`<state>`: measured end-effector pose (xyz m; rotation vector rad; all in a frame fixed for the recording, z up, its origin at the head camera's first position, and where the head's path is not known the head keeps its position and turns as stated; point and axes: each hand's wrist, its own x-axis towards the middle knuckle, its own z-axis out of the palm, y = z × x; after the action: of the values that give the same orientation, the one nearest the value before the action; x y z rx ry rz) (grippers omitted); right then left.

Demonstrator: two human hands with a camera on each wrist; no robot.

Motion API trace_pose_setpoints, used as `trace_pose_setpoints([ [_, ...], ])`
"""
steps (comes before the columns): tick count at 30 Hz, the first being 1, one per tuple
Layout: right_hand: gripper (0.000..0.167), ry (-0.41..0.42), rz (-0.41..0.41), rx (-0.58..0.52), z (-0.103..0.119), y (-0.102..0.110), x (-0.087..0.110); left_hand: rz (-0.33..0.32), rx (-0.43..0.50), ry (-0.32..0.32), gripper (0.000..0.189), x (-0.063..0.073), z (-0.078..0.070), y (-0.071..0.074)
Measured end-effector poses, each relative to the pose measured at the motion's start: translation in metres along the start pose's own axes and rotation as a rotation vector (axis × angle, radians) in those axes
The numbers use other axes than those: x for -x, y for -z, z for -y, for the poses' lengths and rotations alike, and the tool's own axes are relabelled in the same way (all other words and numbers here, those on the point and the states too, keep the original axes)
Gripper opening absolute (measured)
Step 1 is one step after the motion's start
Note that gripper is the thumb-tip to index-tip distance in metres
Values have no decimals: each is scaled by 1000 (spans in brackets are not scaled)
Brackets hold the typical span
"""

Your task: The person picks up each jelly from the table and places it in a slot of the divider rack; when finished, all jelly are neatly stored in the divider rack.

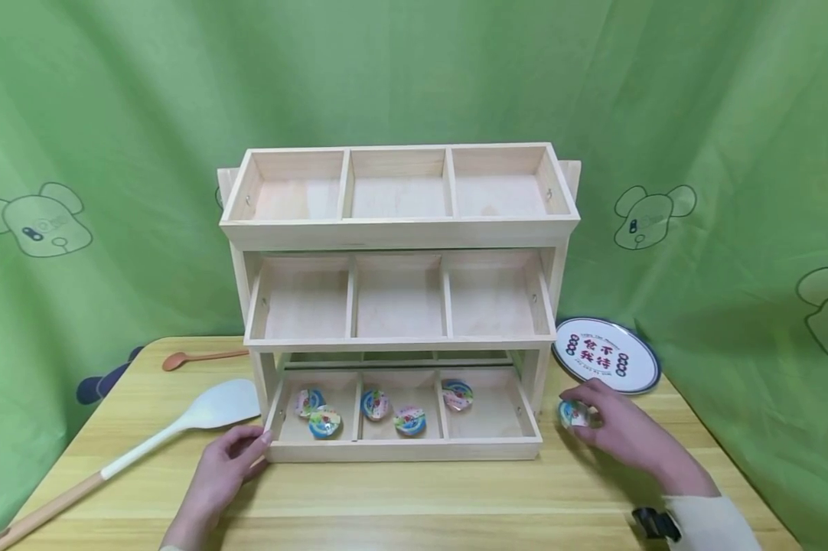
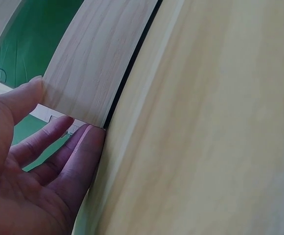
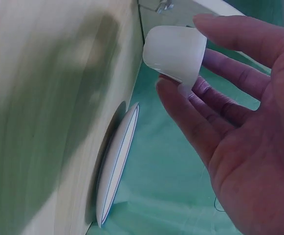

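A three-tier wooden shelf (image 1: 399,236) stands in the middle of the table. Its lowest tray (image 1: 403,451) has three compartments: two jelly cups (image 1: 324,422) lie in the left one, two jelly cups (image 1: 410,420) in the middle one and a single jelly cup (image 1: 458,395) in the right one. Against that tray's left front corner rest the fairly straight fingers and thumb of my left hand (image 1: 228,468). To the right of the shelf, my right hand (image 1: 621,428) pinches another jelly cup (image 3: 175,53) between thumb and fingers, above the table; its whitish body shows in the right wrist view.
An oval plate (image 1: 607,355) with red lettering lies at the back right, behind my right hand. On the left are a white spatula (image 1: 217,405) with a wooden handle and a small wooden spoon (image 1: 180,360). A green curtain (image 1: 414,69) hangs behind the table.
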<state>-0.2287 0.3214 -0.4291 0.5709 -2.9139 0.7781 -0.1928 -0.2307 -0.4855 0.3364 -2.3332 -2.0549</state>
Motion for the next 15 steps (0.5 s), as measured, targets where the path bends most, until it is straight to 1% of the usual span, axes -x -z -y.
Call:
trace_pose_setpoints([
  [6, 48, 2, -8, 18, 9, 2, 4, -2, 1, -4, 37, -1, 1, 0],
  [15, 49, 45, -25, 60, 18, 5, 12, -4, -6, 9, 38, -2, 2, 1],
])
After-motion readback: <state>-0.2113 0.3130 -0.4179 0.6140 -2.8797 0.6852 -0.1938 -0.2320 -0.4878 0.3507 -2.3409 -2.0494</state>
